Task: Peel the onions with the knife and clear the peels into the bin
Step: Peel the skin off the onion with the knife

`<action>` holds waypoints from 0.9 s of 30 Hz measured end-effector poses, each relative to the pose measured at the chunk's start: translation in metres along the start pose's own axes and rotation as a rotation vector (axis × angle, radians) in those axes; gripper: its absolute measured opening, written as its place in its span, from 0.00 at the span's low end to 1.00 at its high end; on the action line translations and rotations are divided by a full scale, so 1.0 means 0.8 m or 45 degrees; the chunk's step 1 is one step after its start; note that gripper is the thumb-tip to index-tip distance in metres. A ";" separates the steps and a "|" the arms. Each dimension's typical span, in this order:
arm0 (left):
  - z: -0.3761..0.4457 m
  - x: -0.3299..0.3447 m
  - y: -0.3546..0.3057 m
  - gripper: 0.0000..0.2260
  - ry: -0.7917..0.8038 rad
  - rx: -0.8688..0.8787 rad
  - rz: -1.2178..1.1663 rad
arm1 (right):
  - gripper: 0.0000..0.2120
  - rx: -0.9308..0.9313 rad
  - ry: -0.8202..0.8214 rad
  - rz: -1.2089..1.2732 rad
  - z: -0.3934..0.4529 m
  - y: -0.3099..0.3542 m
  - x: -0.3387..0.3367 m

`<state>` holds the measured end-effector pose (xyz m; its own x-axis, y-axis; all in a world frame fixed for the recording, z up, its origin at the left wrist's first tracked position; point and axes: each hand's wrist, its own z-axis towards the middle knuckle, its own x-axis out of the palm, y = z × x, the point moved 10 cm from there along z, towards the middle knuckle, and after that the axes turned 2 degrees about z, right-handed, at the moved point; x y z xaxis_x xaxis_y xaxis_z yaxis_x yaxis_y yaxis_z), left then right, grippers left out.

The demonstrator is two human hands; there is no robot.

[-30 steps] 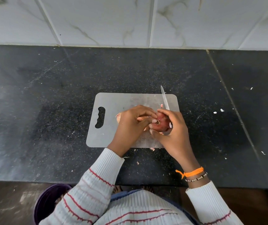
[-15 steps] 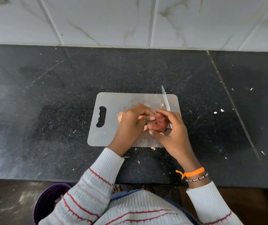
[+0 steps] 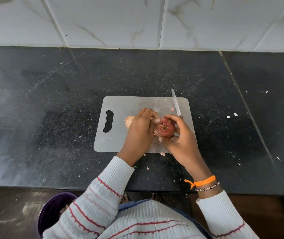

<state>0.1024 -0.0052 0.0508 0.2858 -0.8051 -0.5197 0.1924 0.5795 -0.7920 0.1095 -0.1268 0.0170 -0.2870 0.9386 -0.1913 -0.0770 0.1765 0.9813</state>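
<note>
The red onion (image 3: pixel 164 129) is held just above the near right part of the grey cutting board (image 3: pixel 120 135), root end turned up toward the camera, probably so the person can see where the dry skin starts and lift it from there. The right hand (image 3: pixel 180 140) cups the onion from the right, thumb under its near side and fingers curled over the far side; the same hand also seems to hold the knife (image 3: pixel 176 103), whose blade points away over the far right edge of the board, kept clear of the fingers while the peeling is done by hand. The handle is hidden, so how it is gripped I cannot tell. The left hand (image 3: pixel 141 130) comes in from the left with its fingers bent, fingertips (image 3: pixel 157 120) meeting at the onion's far left shoulder, apparently pinching at a flap of skin; the skin itself is too small to make out. Left of that hand, on the board, lies a pale onion piece or peel (image 3: pixel 129 120). Small scraps dot the dark counter (image 3: pixel 51 118) near the board's front edge. A purple bin (image 3: pixel 51 211) stands on the floor below the counter, to the left of the board, handy for the peels.
</note>
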 end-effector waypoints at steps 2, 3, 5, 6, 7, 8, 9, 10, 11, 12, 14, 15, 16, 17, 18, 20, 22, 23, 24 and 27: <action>0.000 -0.001 0.010 0.07 -0.005 -0.091 -0.043 | 0.29 0.031 0.036 0.079 -0.002 -0.004 0.002; 0.000 -0.002 0.016 0.07 0.000 -0.149 -0.076 | 0.29 0.045 0.048 0.117 -0.003 -0.006 0.003; -0.002 -0.001 0.025 0.08 0.015 -0.296 -0.192 | 0.29 0.061 0.058 0.204 -0.004 -0.007 0.001; -0.003 0.001 0.030 0.07 0.014 -0.389 -0.299 | 0.29 0.066 0.053 0.258 -0.004 -0.007 0.000; -0.006 0.005 0.036 0.07 0.006 -0.490 -0.438 | 0.29 0.070 0.041 0.310 -0.003 -0.007 -0.003; -0.009 0.010 0.040 0.07 0.002 -0.588 -0.581 | 0.29 0.074 0.028 0.349 -0.003 -0.008 -0.005; -0.013 0.015 0.044 0.08 0.000 -0.666 -0.705 | 0.28 0.080 0.015 0.373 -0.002 -0.010 -0.008; -0.017 0.019 0.047 0.08 0.002 -0.722 -0.771 | 0.28 0.083 0.001 0.380 -0.001 -0.012 -0.010; -0.019 0.024 0.051 0.07 0.005 -0.754 -0.792 | 0.28 0.087 -0.018 0.372 -0.001 -0.015 -0.013; -0.020 0.025 0.052 0.08 0.010 -0.752 -0.763 | 0.27 0.094 -0.034 0.347 0.000 -0.019 -0.015; -0.016 0.022 0.049 0.12 0.019 -0.641 -0.583 | 0.26 0.115 -0.039 0.270 0.001 -0.025 -0.017; -0.011 0.019 0.045 0.13 0.029 -0.547 -0.462 | 0.27 0.133 -0.031 0.254 0.002 -0.028 -0.016; -0.006 0.016 0.036 0.13 0.042 -0.447 -0.348 | 0.27 0.161 -0.022 0.270 0.001 -0.030 -0.015; -0.002 0.014 0.028 0.12 0.056 -0.360 -0.269 | 0.28 0.192 -0.016 0.303 0.001 -0.033 -0.014; 0.000 0.013 0.021 0.10 0.075 -0.298 -0.229 | 0.28 0.216 -0.015 0.335 0.001 -0.035 -0.014; 0.002 0.014 0.014 0.08 0.123 -0.248 -0.233 | 0.26 0.241 -0.018 0.366 0.001 -0.036 -0.013; 0.001 0.016 0.010 0.09 0.161 -0.227 -0.247 | 0.25 0.253 -0.019 0.373 0.001 -0.037 -0.013; 0.001 0.016 0.010 0.09 0.167 -0.211 -0.236 | 0.24 0.256 -0.016 0.368 0.001 -0.037 -0.014; 0.001 0.015 0.008 0.08 0.162 -0.186 -0.211 | 0.24 0.253 -0.008 0.361 0.001 -0.036 -0.014; 0.004 0.008 0.006 0.06 0.124 -0.120 -0.152 | 0.23 0.232 0.047 0.364 0.002 -0.033 -0.011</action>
<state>0.1080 -0.0071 0.0446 0.1734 -0.8784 -0.4454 0.1295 0.4686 -0.8739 0.1159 -0.1396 -0.0072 -0.3073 0.9469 0.0949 0.1822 -0.0393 0.9825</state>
